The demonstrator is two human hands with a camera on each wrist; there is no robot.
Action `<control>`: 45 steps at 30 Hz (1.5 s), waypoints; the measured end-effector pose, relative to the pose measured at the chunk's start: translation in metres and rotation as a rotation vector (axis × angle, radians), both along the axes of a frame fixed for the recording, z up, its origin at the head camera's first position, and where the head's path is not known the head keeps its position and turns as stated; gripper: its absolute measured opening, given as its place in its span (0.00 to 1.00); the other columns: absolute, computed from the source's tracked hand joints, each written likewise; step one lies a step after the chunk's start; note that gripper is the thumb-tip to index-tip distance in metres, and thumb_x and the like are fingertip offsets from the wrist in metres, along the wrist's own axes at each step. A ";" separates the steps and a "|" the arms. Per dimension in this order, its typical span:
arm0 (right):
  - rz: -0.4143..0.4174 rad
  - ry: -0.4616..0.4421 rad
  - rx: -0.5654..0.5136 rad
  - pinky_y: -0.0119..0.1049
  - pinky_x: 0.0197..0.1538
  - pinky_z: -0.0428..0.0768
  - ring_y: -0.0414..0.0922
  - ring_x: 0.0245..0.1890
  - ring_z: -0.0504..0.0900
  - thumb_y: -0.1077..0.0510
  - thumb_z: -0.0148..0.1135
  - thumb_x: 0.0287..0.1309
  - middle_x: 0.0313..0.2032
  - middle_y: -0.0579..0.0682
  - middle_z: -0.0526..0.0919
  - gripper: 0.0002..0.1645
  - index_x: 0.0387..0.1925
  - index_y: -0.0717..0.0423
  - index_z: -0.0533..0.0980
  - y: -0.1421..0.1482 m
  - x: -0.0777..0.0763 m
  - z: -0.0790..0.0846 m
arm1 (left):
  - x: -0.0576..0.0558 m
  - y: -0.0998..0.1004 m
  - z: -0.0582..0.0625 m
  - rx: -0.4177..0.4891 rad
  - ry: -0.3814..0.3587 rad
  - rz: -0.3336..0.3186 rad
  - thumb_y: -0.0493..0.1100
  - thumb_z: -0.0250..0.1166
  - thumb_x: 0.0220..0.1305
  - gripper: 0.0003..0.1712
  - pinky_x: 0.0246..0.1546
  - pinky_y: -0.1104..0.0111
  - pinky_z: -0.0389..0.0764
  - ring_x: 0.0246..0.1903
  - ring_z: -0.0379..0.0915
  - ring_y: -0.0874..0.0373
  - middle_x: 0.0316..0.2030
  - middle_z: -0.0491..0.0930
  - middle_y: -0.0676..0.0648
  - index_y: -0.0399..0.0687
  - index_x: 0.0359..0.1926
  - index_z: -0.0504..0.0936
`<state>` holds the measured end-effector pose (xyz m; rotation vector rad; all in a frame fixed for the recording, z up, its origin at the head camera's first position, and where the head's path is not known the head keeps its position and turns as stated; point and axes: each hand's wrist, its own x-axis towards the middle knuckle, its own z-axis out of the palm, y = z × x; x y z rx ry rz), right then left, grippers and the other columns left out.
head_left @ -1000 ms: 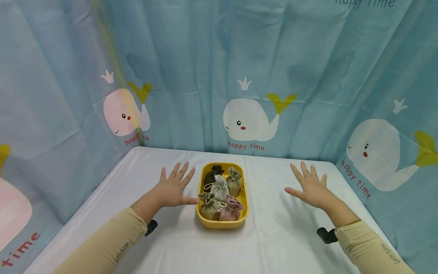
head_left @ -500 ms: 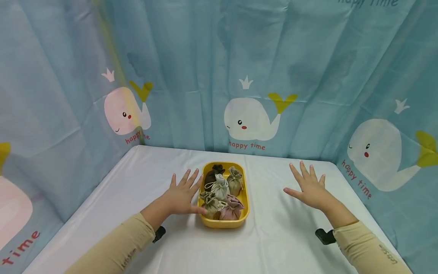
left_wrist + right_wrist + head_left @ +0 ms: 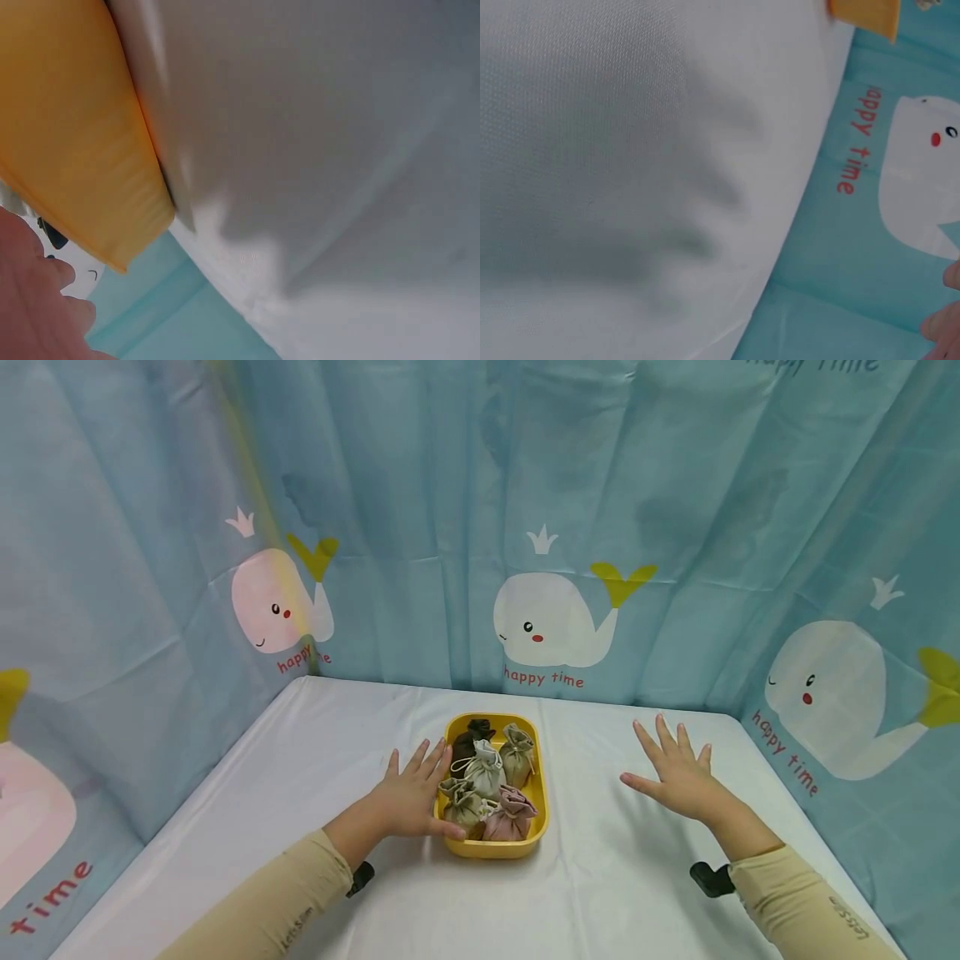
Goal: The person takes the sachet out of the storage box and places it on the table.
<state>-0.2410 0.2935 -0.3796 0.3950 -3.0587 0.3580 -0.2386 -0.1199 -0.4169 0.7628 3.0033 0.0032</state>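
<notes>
Two Wide Hands and a Yellow Box of Little Bags

The left hand (image 3: 405, 797) is at the left side of the yellow box (image 3: 495, 851). Its fingers are spread out and hold nothing. The thumb reaches over the box's near left corner, but I cannot tell if the hand touches the box. The right hand (image 3: 682, 781) is well apart, to the right of the box. Its fingers are spread too, and it holds nothing.

Five little cloth bags sit inside the box. The black bag (image 3: 462, 750) is at the back left, and the green bag (image 3: 517, 766) is at the back right. The pale bag (image 3: 486, 774) is in the middle. The olive bag (image 3: 462, 810) is at the front left, and the pink bag (image 3: 509, 821) is beside it at the front right.

Both arms wear tan sleeves (image 3: 262, 893), and a small black piece (image 3: 711, 879) shows by the end of each one. Under the box is a white cloth (image 3: 600, 893). Behind the box hangs a blue curtain (image 3: 405, 485) with a white whale (image 3: 547, 618) and the red words "happy time" (image 3: 543, 677).
</notes>
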 end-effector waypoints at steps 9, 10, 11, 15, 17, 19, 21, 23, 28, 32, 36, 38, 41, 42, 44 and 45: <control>-0.007 -0.010 0.004 0.74 0.50 0.27 0.70 0.65 0.27 0.25 0.48 0.51 0.69 0.66 0.33 0.57 0.72 0.46 0.38 0.000 -0.001 -0.001 | -0.004 0.003 -0.010 -0.025 -0.036 -0.006 0.88 0.43 0.32 0.74 0.60 0.39 0.41 0.70 0.27 0.51 0.71 0.32 0.47 0.44 0.71 0.38; -0.008 -0.010 0.007 0.74 0.50 0.28 0.70 0.65 0.28 0.25 0.47 0.51 0.69 0.66 0.33 0.57 0.72 0.46 0.38 0.000 -0.001 -0.002 | -0.004 0.004 -0.010 -0.028 -0.044 -0.006 0.88 0.42 0.32 0.74 0.60 0.39 0.41 0.70 0.27 0.52 0.71 0.32 0.47 0.43 0.71 0.38; -0.009 -0.011 0.010 0.75 0.50 0.28 0.70 0.65 0.28 0.24 0.47 0.50 0.69 0.66 0.33 0.57 0.72 0.46 0.38 0.000 -0.001 -0.002 | -0.004 0.005 -0.009 -0.026 -0.055 -0.007 0.88 0.43 0.32 0.74 0.60 0.39 0.41 0.70 0.27 0.52 0.71 0.32 0.46 0.43 0.71 0.39; -0.008 -0.011 0.009 0.75 0.51 0.29 0.70 0.65 0.28 0.25 0.47 0.51 0.69 0.66 0.33 0.57 0.72 0.46 0.38 0.000 -0.001 -0.003 | -0.004 0.007 -0.005 -0.025 -0.080 -0.004 0.89 0.43 0.30 0.75 0.61 0.40 0.42 0.70 0.27 0.51 0.71 0.33 0.45 0.42 0.71 0.40; -0.005 -0.010 0.004 0.75 0.50 0.28 0.69 0.65 0.27 0.26 0.49 0.52 0.69 0.66 0.33 0.56 0.72 0.46 0.38 0.000 -0.001 -0.003 | -0.004 0.008 -0.005 -0.014 -0.090 -0.002 0.89 0.44 0.30 0.76 0.60 0.40 0.43 0.70 0.27 0.50 0.71 0.33 0.44 0.41 0.71 0.41; -0.001 -0.009 -0.002 0.74 0.50 0.28 0.69 0.65 0.27 0.27 0.49 0.52 0.69 0.65 0.32 0.56 0.72 0.46 0.37 -0.001 -0.002 -0.003 | -0.004 0.008 -0.005 -0.007 -0.097 0.004 0.89 0.44 0.29 0.77 0.61 0.40 0.43 0.70 0.27 0.51 0.71 0.33 0.43 0.41 0.71 0.40; 0.001 -0.008 -0.003 0.74 0.51 0.28 0.69 0.65 0.27 0.27 0.49 0.52 0.69 0.65 0.33 0.56 0.72 0.45 0.37 -0.001 -0.002 -0.003 | -0.005 0.009 -0.006 -0.006 -0.102 0.012 0.89 0.44 0.28 0.77 0.61 0.41 0.43 0.69 0.27 0.51 0.71 0.32 0.43 0.41 0.71 0.38; 0.007 -0.007 -0.008 0.74 0.51 0.28 0.68 0.65 0.27 0.28 0.50 0.52 0.69 0.65 0.33 0.56 0.72 0.45 0.37 -0.002 -0.003 -0.003 | -0.005 0.009 -0.007 0.000 -0.107 0.017 0.89 0.44 0.28 0.78 0.61 0.41 0.42 0.69 0.27 0.51 0.71 0.30 0.44 0.42 0.71 0.38; 0.023 0.003 -0.006 0.73 0.53 0.29 0.67 0.66 0.27 0.28 0.51 0.52 0.69 0.65 0.33 0.56 0.72 0.45 0.38 -0.006 -0.003 0.000 | -0.005 0.009 -0.007 0.014 -0.105 0.017 0.89 0.44 0.27 0.78 0.61 0.40 0.42 0.70 0.28 0.50 0.71 0.32 0.44 0.42 0.71 0.38; 0.034 0.012 -0.009 0.73 0.54 0.31 0.65 0.66 0.27 0.28 0.51 0.52 0.69 0.64 0.33 0.56 0.72 0.45 0.38 -0.009 -0.004 0.004 | -0.005 0.009 -0.006 0.007 -0.099 0.016 0.89 0.43 0.28 0.77 0.61 0.40 0.42 0.70 0.27 0.51 0.71 0.33 0.44 0.42 0.71 0.38; 0.051 0.023 -0.027 0.73 0.54 0.31 0.64 0.67 0.28 0.28 0.52 0.51 0.70 0.63 0.34 0.56 0.72 0.44 0.40 -0.016 -0.006 0.008 | -0.003 0.008 -0.004 0.014 -0.105 0.021 0.88 0.45 0.29 0.77 0.61 0.40 0.43 0.70 0.28 0.51 0.71 0.33 0.43 0.41 0.71 0.38; 0.054 0.024 -0.032 0.72 0.54 0.32 0.64 0.67 0.29 0.27 0.52 0.50 0.70 0.62 0.35 0.56 0.72 0.45 0.41 -0.020 -0.007 0.009 | -0.003 0.008 -0.003 0.017 -0.109 0.022 0.88 0.46 0.29 0.77 0.61 0.40 0.43 0.70 0.28 0.51 0.71 0.33 0.43 0.41 0.71 0.38; 0.049 0.016 -0.045 0.72 0.56 0.35 0.64 0.67 0.30 0.25 0.51 0.49 0.70 0.61 0.36 0.57 0.71 0.45 0.43 -0.029 -0.007 0.011 | -0.002 0.008 -0.003 0.017 -0.113 0.019 0.88 0.47 0.30 0.77 0.61 0.41 0.43 0.69 0.28 0.51 0.71 0.33 0.43 0.40 0.71 0.39; 0.048 0.013 -0.054 0.71 0.56 0.36 0.64 0.67 0.31 0.25 0.51 0.49 0.70 0.61 0.36 0.57 0.71 0.46 0.43 -0.032 -0.007 0.011 | -0.002 0.008 -0.003 0.011 -0.111 0.018 0.88 0.46 0.30 0.77 0.61 0.41 0.43 0.69 0.28 0.51 0.71 0.33 0.43 0.40 0.71 0.39; 0.052 0.014 -0.079 0.70 0.58 0.40 0.63 0.68 0.33 0.26 0.53 0.49 0.70 0.60 0.38 0.56 0.71 0.45 0.44 -0.040 -0.006 0.012 | -0.002 0.008 -0.004 0.003 -0.116 0.019 0.88 0.46 0.30 0.77 0.61 0.41 0.42 0.69 0.27 0.52 0.71 0.32 0.44 0.41 0.71 0.38; 0.057 0.017 -0.092 0.69 0.58 0.42 0.62 0.68 0.34 0.27 0.53 0.49 0.70 0.59 0.38 0.55 0.71 0.45 0.45 -0.043 -0.006 0.012 | -0.002 0.008 -0.005 0.002 -0.118 0.018 0.88 0.46 0.29 0.77 0.61 0.41 0.42 0.69 0.27 0.52 0.71 0.33 0.44 0.41 0.71 0.38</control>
